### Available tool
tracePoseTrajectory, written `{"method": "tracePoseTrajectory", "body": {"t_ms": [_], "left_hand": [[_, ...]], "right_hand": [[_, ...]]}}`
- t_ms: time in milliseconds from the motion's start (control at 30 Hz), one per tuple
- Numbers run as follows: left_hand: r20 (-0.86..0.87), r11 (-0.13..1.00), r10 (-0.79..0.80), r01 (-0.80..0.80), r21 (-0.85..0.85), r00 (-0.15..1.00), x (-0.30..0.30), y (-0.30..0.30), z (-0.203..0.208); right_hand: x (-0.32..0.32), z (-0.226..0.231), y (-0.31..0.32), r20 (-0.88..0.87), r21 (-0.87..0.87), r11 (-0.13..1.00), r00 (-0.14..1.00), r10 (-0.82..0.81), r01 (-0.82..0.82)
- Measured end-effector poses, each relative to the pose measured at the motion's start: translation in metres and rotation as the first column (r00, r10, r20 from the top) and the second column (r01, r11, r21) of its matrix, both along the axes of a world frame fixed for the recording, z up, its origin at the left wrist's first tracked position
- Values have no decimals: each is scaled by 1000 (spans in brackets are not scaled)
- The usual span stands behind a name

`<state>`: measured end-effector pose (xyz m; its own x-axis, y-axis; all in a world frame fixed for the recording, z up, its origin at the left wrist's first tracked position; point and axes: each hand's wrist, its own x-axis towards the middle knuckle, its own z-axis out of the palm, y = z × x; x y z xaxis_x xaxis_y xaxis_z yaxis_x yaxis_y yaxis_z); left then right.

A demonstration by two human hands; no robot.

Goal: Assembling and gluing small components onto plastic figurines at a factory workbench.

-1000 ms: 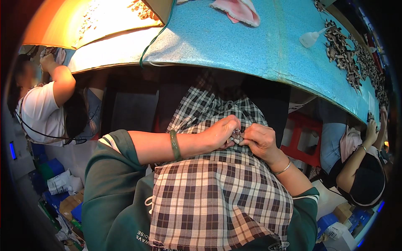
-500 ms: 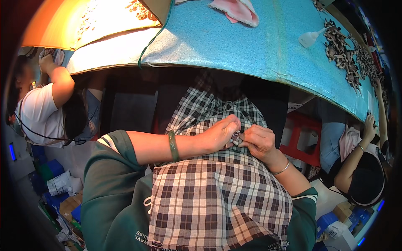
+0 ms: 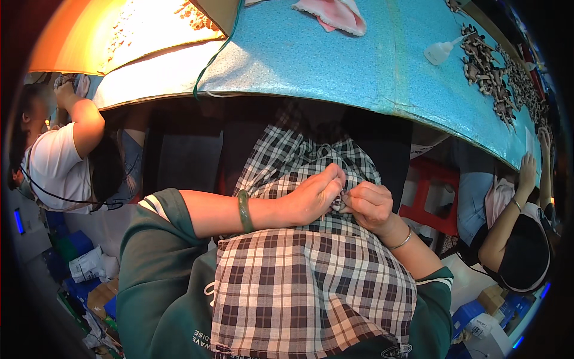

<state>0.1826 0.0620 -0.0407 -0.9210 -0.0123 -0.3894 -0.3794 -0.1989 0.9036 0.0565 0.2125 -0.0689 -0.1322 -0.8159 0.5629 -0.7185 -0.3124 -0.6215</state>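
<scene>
Over my lap, my left hand (image 3: 315,192) is closed, fingers curled, close against my right hand (image 3: 368,203). Between them sits a small grey-and-white piece (image 3: 338,205), mostly covered by the fingers and too small to name. Thumb and forefinger of the right hand pinch it from its side, while the left fingers wrap it from the other. A checked apron (image 3: 305,287) lies under both hands.
Ahead is a blue-covered table (image 3: 311,72) with a pink cloth (image 3: 336,17), a white squeeze bottle (image 3: 439,52) and heaped small dark pieces (image 3: 489,81). A lit cardboard box (image 3: 149,36) and green cord (image 3: 203,72) are at left. People sit on both sides; a red stool (image 3: 427,197) stands right.
My hands stay together over my lap, with only slight finger shifts around the small piece. At right, the other person's hand has moved a little up along the table edge.
</scene>
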Motion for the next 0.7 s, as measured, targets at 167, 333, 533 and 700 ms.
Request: {"method": "tracePoseTrajectory", "body": {"t_ms": [167,333,533,700], "left_hand": [[-100,996,-13,4,-89,995,0,-1,1],[-99,992,-37,24,-127,994,0,0,2],[-233,974,-18,-35,-222,972,3,4,-6],[-232,977,-40,-11,-213,972,2,2,-2]], "right_hand": [[1,0,0,-49,-47,999,998,-25,22],[0,1,0,-74,-76,997,997,-8,3],[0,1,-1,-98,-107,994,995,-11,0],[1,1,-2,-113,-142,990,993,-37,21]]}}
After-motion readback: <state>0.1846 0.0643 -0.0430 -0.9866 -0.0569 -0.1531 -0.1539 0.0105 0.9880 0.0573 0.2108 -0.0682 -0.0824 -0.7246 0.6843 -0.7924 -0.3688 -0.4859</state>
